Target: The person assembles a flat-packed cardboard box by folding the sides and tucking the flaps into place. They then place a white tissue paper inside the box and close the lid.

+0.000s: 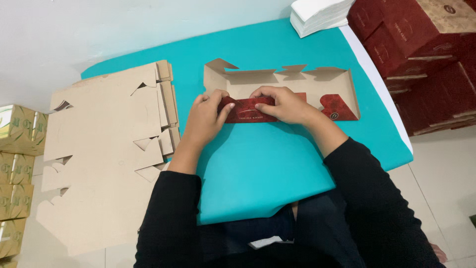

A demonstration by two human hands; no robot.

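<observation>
A flat cardboard box blank (307, 84), brown inside and dark red outside, lies on the teal table cover (258, 159). Both hands press on its near flap, which is folded over so the red side (245, 113) shows. My left hand (207, 116) pinches the flap's left end. My right hand (280, 104) holds the flap's middle and right part, fingers curled over its top edge. Another red tab (337, 108) shows at the blank's right end.
A tall stack of unfolded brown blanks (104, 149) lies left of my arms. White paper sheets (317, 15) sit at the table's far edge. Finished dark red boxes (426, 54) are piled at right, green-and-brown boxes (15, 164) at far left.
</observation>
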